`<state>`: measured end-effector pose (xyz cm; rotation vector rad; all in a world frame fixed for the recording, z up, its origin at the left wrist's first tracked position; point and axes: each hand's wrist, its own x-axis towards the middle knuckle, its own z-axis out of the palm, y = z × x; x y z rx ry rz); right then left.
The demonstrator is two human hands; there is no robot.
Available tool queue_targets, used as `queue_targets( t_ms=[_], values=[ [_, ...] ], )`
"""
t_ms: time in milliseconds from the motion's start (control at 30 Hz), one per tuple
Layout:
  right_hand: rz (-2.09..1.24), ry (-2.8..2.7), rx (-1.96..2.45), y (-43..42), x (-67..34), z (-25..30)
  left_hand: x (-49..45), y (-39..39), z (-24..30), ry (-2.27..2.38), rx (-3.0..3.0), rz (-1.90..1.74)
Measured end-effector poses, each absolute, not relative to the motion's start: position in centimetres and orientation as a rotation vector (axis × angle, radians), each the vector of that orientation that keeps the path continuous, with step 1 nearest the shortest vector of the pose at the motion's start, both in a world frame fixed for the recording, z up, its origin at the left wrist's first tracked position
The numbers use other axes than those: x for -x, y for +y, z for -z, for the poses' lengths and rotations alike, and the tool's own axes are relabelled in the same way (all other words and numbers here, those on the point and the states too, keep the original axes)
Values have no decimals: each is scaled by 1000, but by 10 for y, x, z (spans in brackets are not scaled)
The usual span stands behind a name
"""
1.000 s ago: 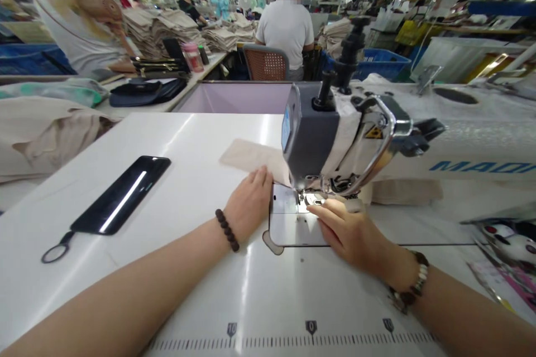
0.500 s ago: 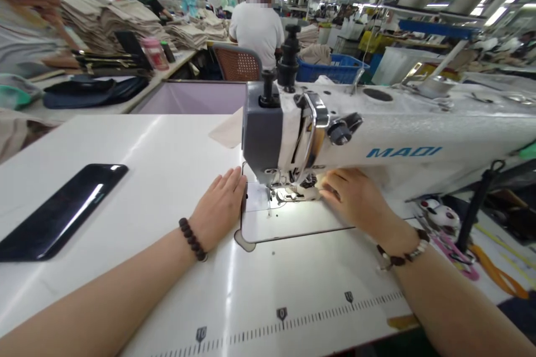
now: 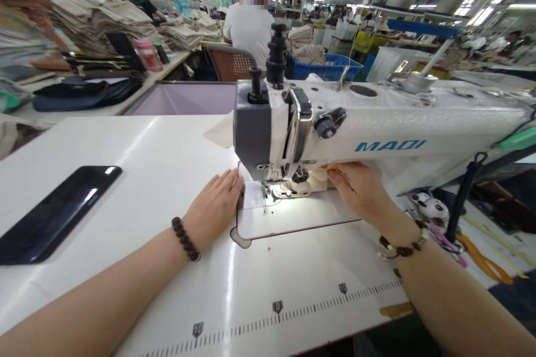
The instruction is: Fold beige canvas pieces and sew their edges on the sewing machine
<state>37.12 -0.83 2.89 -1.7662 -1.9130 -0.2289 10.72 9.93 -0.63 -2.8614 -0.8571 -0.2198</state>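
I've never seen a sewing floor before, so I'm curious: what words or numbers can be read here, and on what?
"MAQI": blue capitals on the white sewing machine's arm.
"10", "0", "10": black marks on the ruler printed along the white tabletop.
Other labels are too small or blurred to read.

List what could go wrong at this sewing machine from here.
The right hand works close to the needle, so its fingers might get caught if the cloth feeds suddenly. The beige fabric looks bunched beside the presser foot and could sew in puckered.
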Motion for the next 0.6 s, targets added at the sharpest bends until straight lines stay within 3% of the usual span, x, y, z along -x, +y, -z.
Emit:
queue_targets(
  t_ms=[200, 333, 433, 600],
  values=[
    [578, -2168, 1750, -58, -369, -57, -106, 63, -24, -489, 3107, 379],
    [584, -2173, 1710, -109, -332, -60, -122, 25, -33, -261, 3181, 637],
    [281, -2133, 1643, -136, -293, -57, -137, 2, -31, -92, 3243, 755],
    [-477, -2252, 1602, -158, -278, -56, -115, -11, -23, 207, 3409, 223]
  ],
)
